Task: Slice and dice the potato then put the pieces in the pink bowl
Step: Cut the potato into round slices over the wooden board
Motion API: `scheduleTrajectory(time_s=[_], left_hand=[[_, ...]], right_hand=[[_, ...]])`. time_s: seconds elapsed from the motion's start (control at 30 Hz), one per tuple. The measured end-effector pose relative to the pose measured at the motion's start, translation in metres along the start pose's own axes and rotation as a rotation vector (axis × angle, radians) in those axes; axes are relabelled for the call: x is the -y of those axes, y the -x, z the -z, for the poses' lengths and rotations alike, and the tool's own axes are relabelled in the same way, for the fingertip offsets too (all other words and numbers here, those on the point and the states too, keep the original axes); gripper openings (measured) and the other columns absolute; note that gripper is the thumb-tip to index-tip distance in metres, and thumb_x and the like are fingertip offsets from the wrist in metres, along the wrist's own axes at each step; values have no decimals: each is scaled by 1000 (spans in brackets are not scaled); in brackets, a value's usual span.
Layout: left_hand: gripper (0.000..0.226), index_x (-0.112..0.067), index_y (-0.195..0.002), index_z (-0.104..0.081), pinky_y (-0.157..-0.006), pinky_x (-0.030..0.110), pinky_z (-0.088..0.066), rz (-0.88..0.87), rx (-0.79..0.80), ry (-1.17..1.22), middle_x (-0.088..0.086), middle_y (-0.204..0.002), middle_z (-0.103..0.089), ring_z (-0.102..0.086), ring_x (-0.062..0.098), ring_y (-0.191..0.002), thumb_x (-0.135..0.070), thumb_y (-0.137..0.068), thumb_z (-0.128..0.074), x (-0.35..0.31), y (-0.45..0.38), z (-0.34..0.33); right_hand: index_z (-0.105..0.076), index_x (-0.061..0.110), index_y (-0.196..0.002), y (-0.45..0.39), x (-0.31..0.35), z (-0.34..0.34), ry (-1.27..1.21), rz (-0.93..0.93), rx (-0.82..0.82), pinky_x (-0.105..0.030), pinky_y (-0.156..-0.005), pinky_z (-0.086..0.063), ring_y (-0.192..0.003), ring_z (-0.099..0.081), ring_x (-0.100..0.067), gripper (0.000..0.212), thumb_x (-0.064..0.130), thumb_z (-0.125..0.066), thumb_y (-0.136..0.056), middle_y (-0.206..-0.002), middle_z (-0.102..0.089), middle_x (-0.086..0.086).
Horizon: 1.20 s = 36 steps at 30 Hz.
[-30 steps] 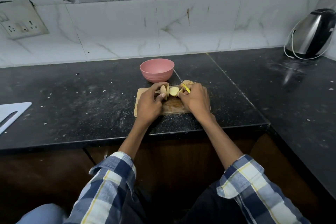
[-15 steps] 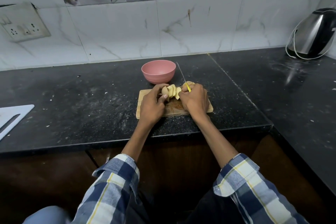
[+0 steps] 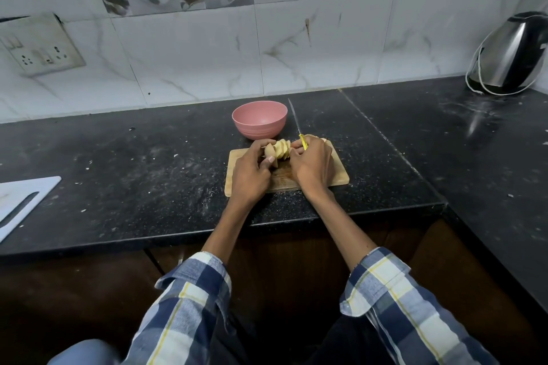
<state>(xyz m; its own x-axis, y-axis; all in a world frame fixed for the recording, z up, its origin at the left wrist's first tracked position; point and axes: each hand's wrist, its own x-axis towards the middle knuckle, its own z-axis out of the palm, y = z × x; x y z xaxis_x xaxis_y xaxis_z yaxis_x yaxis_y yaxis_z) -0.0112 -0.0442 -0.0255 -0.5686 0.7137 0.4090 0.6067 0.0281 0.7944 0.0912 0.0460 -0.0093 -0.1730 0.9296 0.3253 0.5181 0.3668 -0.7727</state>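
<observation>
Left hand [image 3: 251, 172] fingers curled round pale sliced potato pieces [image 3: 280, 149] on rectangular wooden cutting board [image 3: 338, 176], right hand [image 3: 312, 164] clenched on yellow-handled knife [image 3: 297, 127] w/ blade pointing up, round pink bowl [image 3: 259, 119] just behind board, steel kettle [image 3: 511, 53] far right of board.

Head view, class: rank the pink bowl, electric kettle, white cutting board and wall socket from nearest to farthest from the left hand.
From the left hand:
1. Pink bowl, just behind it.
2. White cutting board, far left on the counter.
3. Wall socket, upper left.
4. Electric kettle, far right corner.
</observation>
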Motion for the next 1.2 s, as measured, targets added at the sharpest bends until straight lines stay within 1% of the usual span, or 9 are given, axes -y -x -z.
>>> scheduleTrajectory(time_s=[0.07,0.27,0.47,0.63,0.8,0.97,1.07,1.13,1.2], left_hand=[[33,-28,-126,-63,-100,47,-54,13,25,33,-9,-118,-73,-66,8,-114,-7,-100,-60,1,-2,1],[32,-27,-125,-59,-103,48,-51,29,86,41,-8,-117,-71,-64,10,-114,-6,-102,-56,0,-7,0],[35,-44,-110,-58,-109,52,-47,57,149,77,-4,-118,-71,-64,18,-118,-11,-99,-56,0,-19,-1],[29,-27,-120,-61,-111,47,-47,95,141,132,-4,-122,-69,-63,13,-120,-5,-102,-57,-1,-19,-3],[30,-22,-126,-64,-110,40,-49,80,97,144,-6,-123,-70,-63,5,-119,-5,-102,-59,-6,-14,-2],[30,-19,-125,-65,-106,41,-53,91,42,188,-2,-118,-73,-67,10,-113,-1,-101,-59,-9,-9,-3],[30,-17,-123,-65,-103,41,-55,96,9,218,3,-114,-74,-70,16,-107,2,-100,-58,-12,-7,-2],[30,-17,-123,-64,-103,43,-55,101,-7,216,3,-115,-74,-69,16,-109,0,-100,-58,-13,-7,-2],[26,-18,-122,-62,-103,45,-54,116,-31,209,1,-115,-74,-68,15,-111,-5,-101,-57,-11,-7,-1]], right_hand=[[-74,23,-107,2,-2,-2,71,44,-4,-28,-60,-40,-72,-51,-14,15,29,-73,-93,-107,-71,-5],[-74,18,-111,5,-4,4,94,111,7,-30,-57,-34,-69,-54,-20,19,22,-63,-97,-100,-72,-10],[-75,20,-117,9,-1,11,103,196,46,-31,-61,-40,-88,-67,-29,24,22,-69,-94,-98,-74,-9],[-76,18,-117,11,-3,12,80,203,30,-31,-60,-40,-88,-67,-29,25,20,-69,-93,-97,-74,-9],[-77,17,-108,10,-4,12,-5,181,1,-28,-59,-41,-79,-64,-18,18,22,-71,-91,-93,-75,-2],[-78,15,-105,14,-5,22,-210,202,-9,-18,-70,-36,-84,-60,-10,17,24,-69,-94,-97,-76,1],[-78,17,-102,14,-9,23,-296,168,-20,-30,-79,-50,-86,-64,-11,23,36,-67,-95,-92,-75,4],[-75,20,-87,13,-10,23,-303,162,-9,-39,-72,-53,-76,-63,-14,29,45,-61,-96,-78,-71,5],[-63,22,-71,15,-10,24,-310,176,-20,-40,-61,-45,-62,-55,-14,42,50,-54,-101,-63,-59,6]])
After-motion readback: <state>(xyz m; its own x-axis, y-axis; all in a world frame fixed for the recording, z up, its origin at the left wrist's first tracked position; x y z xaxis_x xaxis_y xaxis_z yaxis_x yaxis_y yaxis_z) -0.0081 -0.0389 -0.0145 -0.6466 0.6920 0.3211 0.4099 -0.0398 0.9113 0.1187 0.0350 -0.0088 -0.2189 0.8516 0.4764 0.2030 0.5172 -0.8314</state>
